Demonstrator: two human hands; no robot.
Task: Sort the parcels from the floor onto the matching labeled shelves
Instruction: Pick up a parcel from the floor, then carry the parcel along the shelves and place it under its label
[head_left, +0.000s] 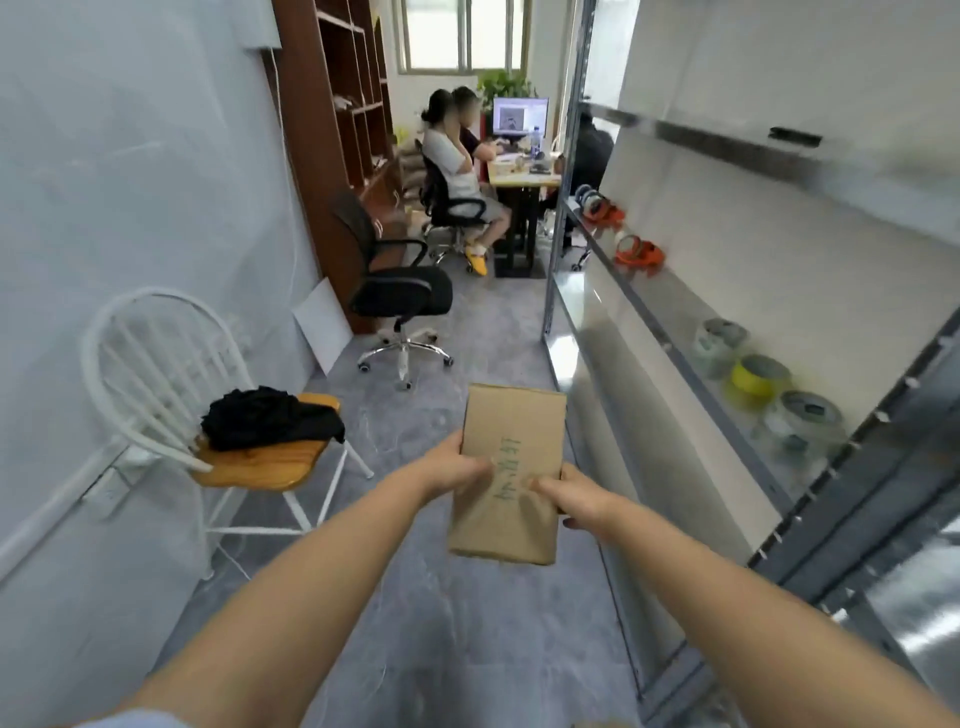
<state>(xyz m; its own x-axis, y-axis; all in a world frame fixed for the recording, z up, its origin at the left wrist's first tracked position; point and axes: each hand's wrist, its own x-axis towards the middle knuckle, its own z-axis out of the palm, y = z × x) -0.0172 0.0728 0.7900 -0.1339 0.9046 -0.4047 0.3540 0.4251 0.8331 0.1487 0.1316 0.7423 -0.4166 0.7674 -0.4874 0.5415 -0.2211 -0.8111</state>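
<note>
A flat brown cardboard parcel (511, 431) with green handwriting on its top face is held out in front of me, above the grey floor. My left hand (454, 465) grips its left edge and my right hand (571, 493) grips its right edge, thumbs on top. A grey metal shelf unit (675, 343) runs along my right side. Its middle shelf carries rolls of tape (761, 374) and orange tape dispensers (639, 252). A dark label (795, 136) sits on the upper shelf edge; its text is unreadable.
A white chair with a wooden seat (260, 462) holding black cloth stands at my left against the wall. A black office chair (400, 291) stands ahead in the aisle. Two people sit at a desk (519, 179) farther back, beside a brown bookcase (343, 104).
</note>
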